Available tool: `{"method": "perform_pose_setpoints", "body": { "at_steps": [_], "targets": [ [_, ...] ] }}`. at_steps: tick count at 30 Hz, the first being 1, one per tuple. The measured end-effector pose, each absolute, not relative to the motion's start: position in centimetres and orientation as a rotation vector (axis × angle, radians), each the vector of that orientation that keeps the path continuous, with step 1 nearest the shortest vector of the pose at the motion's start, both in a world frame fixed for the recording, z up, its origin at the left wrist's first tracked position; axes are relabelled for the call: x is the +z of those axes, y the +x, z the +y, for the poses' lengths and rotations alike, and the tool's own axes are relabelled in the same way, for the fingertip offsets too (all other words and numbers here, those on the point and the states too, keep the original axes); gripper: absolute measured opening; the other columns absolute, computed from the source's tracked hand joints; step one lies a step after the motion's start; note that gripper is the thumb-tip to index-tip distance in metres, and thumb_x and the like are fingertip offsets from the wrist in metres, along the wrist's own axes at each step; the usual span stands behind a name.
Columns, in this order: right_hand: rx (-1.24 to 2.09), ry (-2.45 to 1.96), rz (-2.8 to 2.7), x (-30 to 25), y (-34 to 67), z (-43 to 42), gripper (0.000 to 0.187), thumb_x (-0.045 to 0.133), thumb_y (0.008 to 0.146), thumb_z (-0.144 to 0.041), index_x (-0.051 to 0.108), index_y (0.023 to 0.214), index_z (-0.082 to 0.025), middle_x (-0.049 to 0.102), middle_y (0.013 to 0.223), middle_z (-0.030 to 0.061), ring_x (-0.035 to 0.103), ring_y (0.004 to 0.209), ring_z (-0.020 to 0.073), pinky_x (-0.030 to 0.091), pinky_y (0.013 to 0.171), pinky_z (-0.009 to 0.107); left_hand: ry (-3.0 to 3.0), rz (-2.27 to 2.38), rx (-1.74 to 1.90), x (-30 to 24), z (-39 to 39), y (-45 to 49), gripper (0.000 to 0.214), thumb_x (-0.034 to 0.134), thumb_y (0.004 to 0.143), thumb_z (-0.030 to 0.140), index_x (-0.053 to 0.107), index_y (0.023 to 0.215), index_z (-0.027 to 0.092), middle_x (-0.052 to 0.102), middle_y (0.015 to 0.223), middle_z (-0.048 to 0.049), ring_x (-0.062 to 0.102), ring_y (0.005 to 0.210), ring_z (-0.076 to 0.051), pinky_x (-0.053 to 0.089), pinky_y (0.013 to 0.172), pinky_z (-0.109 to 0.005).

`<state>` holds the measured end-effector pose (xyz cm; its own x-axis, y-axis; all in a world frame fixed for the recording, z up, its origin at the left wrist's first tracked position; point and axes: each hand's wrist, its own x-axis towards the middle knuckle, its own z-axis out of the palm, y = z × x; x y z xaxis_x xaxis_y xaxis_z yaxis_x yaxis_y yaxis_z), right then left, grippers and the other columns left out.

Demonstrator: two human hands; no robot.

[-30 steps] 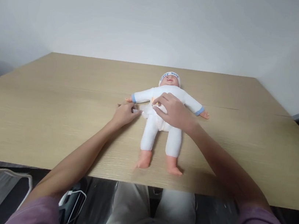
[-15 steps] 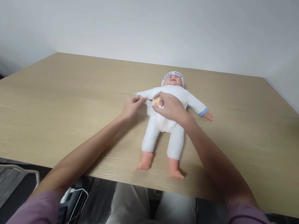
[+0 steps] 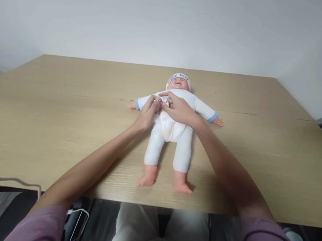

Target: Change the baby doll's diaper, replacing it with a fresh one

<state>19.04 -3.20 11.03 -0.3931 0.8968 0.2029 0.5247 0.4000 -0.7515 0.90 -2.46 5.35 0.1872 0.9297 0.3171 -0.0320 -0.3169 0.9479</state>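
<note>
A baby doll [image 3: 170,138] in a white suit and a white cap lies on its back on the wooden table [image 3: 59,122], head away from me, arms spread. A white diaper [image 3: 172,128] is wrapped round its hips. My left hand [image 3: 148,114] rests on the doll's left side at the waist, fingers pinched on the diaper's side flap. My right hand [image 3: 177,109] lies over the doll's belly, fingers curled and pressing on the diaper's top edge. The two hands touch at the fingertips over the doll's chest.
The table's near edge runs just past the doll's bare feet [image 3: 164,184]. My lap [image 3: 160,232] shows under the edge. A white cable [image 3: 0,178] hangs at the lower left. A plain wall stands behind the table.
My left hand has drawn the diaper's side flap from out on the table inward and up onto the doll's waist. My right hand has shifted slightly up the belly to meet it.
</note>
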Motion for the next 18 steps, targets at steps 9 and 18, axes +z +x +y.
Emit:
{"method": "perform_pose_setpoints", "body": {
  "at_steps": [9, 18],
  "targets": [
    [0.735, -1.277, -2.022, 11.2, 19.1, -3.4, 0.044, 0.064, 0.098, -0.023, 0.069, 0.141, -0.021, 0.059, 0.074, -0.006, 0.057, 0.072, 0.018, 0.04, 0.072, 0.031, 1.739, 0.993, 1.357, 1.8, -0.9, 0.0, 0.065, 0.066, 0.097, 0.086, 0.055, 0.118, 0.026, 0.06, 0.112, -0.0053, 0.058, 0.093, -0.019, 0.049, 0.088, -0.036],
    [0.533, -1.139, -1.927, 10.3, 18.9, -2.4, 0.073, 0.059, 0.08, -0.002, 0.059, 0.15, -0.025, 0.057, 0.085, -0.0053, 0.054, 0.073, 0.017, 0.05, 0.08, 0.031, 1.68, 1.043, 1.393, 0.8, -0.4, 0.0, 0.05, 0.075, 0.099, 0.07, 0.056, 0.114, 0.026, 0.06, 0.099, -0.0016, 0.058, 0.084, -0.017, 0.049, 0.081, -0.034]
  ]
}}
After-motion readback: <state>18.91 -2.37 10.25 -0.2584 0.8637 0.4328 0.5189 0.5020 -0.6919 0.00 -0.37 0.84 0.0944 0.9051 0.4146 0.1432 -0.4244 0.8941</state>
